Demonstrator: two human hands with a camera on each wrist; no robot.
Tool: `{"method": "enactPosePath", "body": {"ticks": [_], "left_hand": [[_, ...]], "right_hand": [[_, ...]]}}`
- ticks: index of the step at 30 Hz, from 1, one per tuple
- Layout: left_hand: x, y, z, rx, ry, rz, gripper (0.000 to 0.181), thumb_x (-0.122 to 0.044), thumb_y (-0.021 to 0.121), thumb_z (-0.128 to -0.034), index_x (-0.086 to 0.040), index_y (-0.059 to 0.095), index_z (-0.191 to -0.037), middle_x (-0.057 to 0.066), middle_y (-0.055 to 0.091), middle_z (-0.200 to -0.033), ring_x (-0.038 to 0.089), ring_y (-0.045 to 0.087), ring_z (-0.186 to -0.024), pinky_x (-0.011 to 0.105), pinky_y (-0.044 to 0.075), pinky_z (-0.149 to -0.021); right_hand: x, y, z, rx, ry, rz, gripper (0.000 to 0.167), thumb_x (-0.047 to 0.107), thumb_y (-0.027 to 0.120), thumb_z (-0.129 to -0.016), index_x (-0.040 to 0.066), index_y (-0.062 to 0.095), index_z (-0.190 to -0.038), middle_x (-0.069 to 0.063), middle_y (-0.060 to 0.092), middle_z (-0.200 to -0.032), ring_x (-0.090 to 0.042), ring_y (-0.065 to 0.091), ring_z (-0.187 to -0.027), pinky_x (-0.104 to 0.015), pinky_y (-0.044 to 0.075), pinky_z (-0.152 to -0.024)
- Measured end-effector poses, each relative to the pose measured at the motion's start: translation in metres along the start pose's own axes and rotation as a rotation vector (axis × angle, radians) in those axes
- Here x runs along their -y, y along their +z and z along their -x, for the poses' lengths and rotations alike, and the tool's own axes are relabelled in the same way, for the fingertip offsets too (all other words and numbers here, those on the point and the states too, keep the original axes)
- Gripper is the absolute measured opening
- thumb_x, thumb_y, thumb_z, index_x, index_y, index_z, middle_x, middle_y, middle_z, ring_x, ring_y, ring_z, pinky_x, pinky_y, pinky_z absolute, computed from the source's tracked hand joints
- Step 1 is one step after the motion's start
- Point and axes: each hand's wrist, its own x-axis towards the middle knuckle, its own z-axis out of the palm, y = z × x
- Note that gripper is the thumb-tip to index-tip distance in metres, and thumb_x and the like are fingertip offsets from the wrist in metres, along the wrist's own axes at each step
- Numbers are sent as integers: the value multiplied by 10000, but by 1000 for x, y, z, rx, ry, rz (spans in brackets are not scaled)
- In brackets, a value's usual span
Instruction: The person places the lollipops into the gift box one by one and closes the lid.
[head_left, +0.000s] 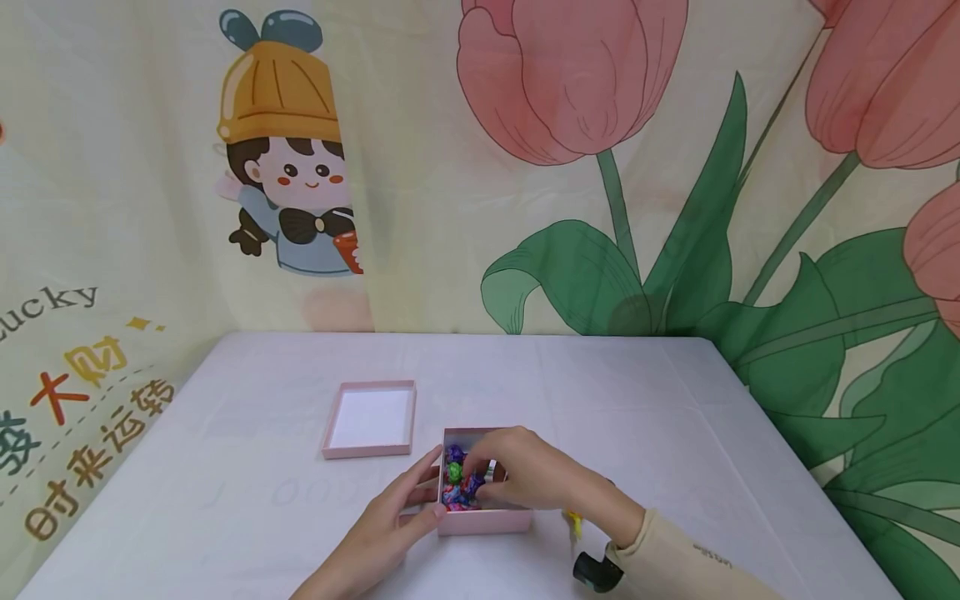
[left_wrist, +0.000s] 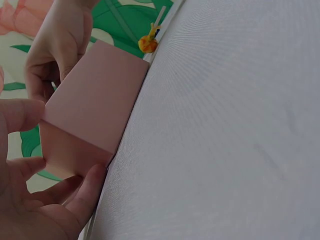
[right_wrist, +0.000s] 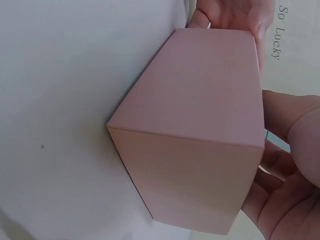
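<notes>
A pink open-topped box (head_left: 484, 523) stands on the white table, with shiny foil-wrapped pieces that look like candies (head_left: 460, 495) inside, in purple, green and pink-blue. My left hand (head_left: 388, 518) rests against the box's left side, its fingers along the wall and its thumb near the front corner; the left wrist view shows the thumb at the top edge. Over the right wall, my right hand (head_left: 517, 468) reaches down into the box with bent fingers among the candies. Whether its fingertips pinch one is hidden. In the right wrist view the box wall (right_wrist: 200, 85) covers those fingertips.
A shallow pink lid (head_left: 369, 453) with a white inside lies left of and behind the box. Right of the box is a small yellow-orange object (left_wrist: 148, 44). A black object (head_left: 597, 573) shows beside the right sleeve. A printed curtain (head_left: 420, 250) hangs behind the table.
</notes>
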Motion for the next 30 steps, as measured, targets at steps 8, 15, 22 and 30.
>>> {"method": "enactPosePath", "body": {"ticks": [8,15,22,30], "left_hand": [[-1,0,-2,5,0,-5,716,-284,626,-1088,-270,259,-1702,238,394,-1649,352,545,-1391,194,502,-982],[0,0,-1,2,-4,-7,720,-282,633,-1084,-270,262,-1701,231,403,-1645,350,551,-1388,204,512,-981],[0,0,-1,3,-1,-9,709,-274,620,-1092,-265,260,-1702,242,399,-1645,358,552,-1388,206,512,-975],[-1,0,0,-3,4,-16,704,-270,622,-1091,-247,269,-1700,235,413,-1639,355,560,-1382,221,522,-978]], "right_hand": [[-3,5,-3,18,0,58,146,125,858,-917,188,811,-1040,125,719,-936,-13,619,-784,-133,534,-699],[-2,9,-6,50,-22,88,154,119,872,-901,185,825,-1032,138,696,-895,-27,595,-775,-118,515,-696],[-3,10,-9,80,-19,84,169,112,875,-896,167,830,-1049,117,727,-922,-11,620,-799,-110,526,-726],[-3,9,-11,94,-27,83,169,101,872,-896,143,827,-1053,92,740,-927,-3,628,-798,-112,527,-732]]}}
